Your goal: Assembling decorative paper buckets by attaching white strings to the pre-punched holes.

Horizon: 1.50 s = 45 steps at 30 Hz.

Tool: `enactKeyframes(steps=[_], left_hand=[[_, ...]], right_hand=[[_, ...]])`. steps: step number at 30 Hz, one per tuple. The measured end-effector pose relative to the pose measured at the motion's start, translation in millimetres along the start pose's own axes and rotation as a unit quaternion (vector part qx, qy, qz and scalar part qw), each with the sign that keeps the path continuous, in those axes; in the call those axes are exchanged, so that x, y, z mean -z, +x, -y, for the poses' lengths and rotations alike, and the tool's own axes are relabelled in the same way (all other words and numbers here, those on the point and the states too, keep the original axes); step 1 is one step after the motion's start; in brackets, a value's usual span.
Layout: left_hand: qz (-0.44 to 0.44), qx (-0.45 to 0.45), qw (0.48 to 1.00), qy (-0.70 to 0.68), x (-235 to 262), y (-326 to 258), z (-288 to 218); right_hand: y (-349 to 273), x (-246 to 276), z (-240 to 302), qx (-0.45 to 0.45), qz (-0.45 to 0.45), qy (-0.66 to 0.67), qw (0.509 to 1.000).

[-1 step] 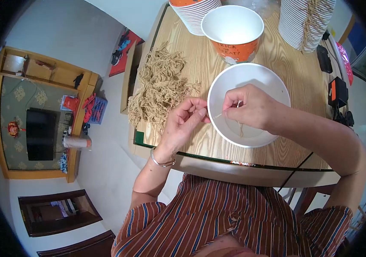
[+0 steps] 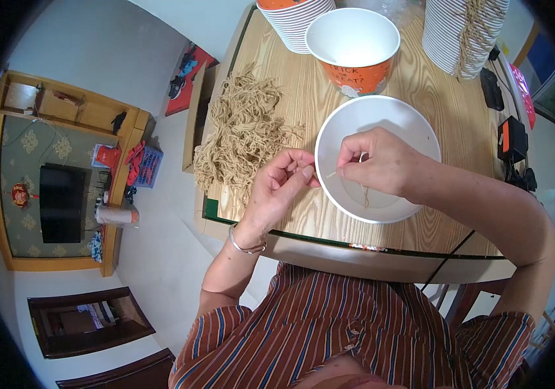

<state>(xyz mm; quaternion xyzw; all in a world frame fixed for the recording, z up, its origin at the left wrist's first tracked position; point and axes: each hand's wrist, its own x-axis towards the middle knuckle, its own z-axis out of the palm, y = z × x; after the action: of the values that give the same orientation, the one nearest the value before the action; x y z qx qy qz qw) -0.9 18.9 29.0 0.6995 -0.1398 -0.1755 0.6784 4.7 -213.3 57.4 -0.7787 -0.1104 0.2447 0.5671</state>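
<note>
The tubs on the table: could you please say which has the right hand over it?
The nearer loose tub; no hand is over the farther loose tub, the left stack or the right stack.

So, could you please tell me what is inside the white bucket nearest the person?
A tan strand shows in the bucket; the right hand covers part of the interior, hiding anything beneath.

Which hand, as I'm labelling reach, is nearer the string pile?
Left: the left hand is beside the string pile; the right hand is farther off, over the bowl.
</note>
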Motion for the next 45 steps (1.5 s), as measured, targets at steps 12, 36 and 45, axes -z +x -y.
enactKeyframes(steps=[12,36,45], left_hand=[[-0.012,0.002,1.0,-0.025,-4.8,-11.6,3.3],[0.009,-0.034,0.999,-0.03,-9.0,-13.4,6.0],[-0.005,-0.034,0.999,-0.017,-10.5,-13.7,7.6]], right_hand=[[-0.9,-3.9,-3.1,-0.007,0.004,0.014,1.0],[0.5,-10.5,-0.8,-0.003,0.019,0.033,0.999],[6.7,-15.1,-10.8,0.035,-0.01,0.031,0.999]])
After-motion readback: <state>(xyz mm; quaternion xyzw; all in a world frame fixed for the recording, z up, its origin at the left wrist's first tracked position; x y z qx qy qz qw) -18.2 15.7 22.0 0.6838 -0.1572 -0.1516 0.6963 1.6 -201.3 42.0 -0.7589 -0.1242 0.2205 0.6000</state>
